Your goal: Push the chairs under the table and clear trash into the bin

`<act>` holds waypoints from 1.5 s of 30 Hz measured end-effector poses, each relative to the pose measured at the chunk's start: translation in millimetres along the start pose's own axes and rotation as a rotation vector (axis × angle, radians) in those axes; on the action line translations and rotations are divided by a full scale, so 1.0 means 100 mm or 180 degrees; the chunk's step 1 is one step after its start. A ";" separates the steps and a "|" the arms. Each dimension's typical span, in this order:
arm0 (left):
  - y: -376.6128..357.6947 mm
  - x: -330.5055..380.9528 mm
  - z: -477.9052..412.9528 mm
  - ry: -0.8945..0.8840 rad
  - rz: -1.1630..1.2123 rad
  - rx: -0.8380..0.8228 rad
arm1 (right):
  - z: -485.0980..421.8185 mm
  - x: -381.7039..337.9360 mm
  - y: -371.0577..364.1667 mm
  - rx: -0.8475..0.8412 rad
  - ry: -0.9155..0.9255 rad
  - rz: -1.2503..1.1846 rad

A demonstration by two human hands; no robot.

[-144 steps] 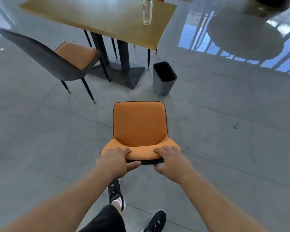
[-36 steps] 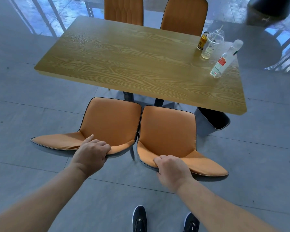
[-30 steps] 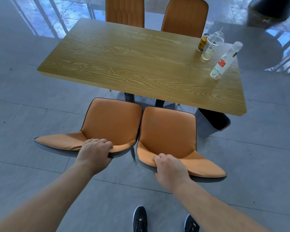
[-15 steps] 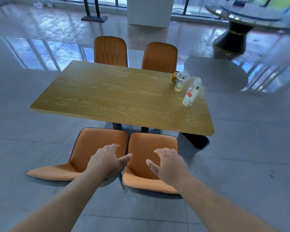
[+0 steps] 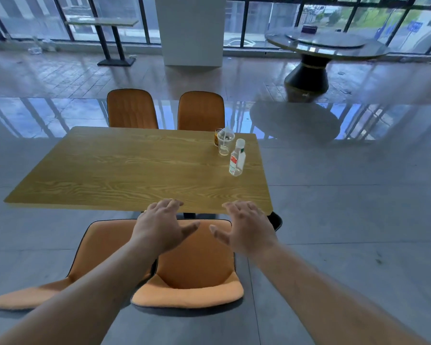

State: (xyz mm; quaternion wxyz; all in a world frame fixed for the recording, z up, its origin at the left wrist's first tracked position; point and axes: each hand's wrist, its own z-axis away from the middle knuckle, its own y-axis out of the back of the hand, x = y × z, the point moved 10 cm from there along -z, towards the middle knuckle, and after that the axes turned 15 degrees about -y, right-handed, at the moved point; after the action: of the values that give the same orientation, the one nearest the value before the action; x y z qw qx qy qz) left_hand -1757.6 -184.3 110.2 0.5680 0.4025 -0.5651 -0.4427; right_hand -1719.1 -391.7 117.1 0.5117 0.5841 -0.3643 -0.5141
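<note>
Two orange chairs stand side by side at the near edge of the wooden table (image 5: 125,170): the left chair (image 5: 102,245) and the right chair (image 5: 197,265). My left hand (image 5: 163,227) and my right hand (image 5: 246,230) hover above the chair backs, fingers spread, holding nothing. On the table's far right stand a clear plastic bottle (image 5: 237,158), a clear plastic cup (image 5: 225,143) and a small can (image 5: 218,136). Only a dark rim of the bin (image 5: 276,220) shows past the table's near right corner.
Two more orange chairs (image 5: 132,109) (image 5: 200,112) are tucked in on the table's far side. A round glass-topped table (image 5: 326,43) stands at the back right, a white pillar (image 5: 192,31) at the back centre, and a bar table (image 5: 107,26) at the back left.
Both hands have let go of the chair backs and lifted, fingers opened. The view has tilted upward, showing more of the room. The two near chairs sit close against the table edge.
</note>
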 end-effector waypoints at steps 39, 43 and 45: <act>2.10 -4.90 3.49 0.1158 0.0136 0.0675 | 0.76 -6.25 -0.73 -0.0265 0.1387 -0.0491; 2.50 -5.44 3.34 0.0962 -0.0045 0.0700 | 0.39 -6.71 -0.73 -0.0121 0.1128 -0.0707; 2.62 -5.80 3.22 0.0909 -0.0074 0.0669 | 0.14 -6.95 -0.84 -0.0068 0.0986 -0.0796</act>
State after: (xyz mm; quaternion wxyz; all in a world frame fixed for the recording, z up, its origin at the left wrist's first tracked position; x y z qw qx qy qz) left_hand -2049.0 459.6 207.9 0.5922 0.5249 -0.5172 -0.3260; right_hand -1884.7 283.8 194.6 0.4999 0.6914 -0.2004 -0.4815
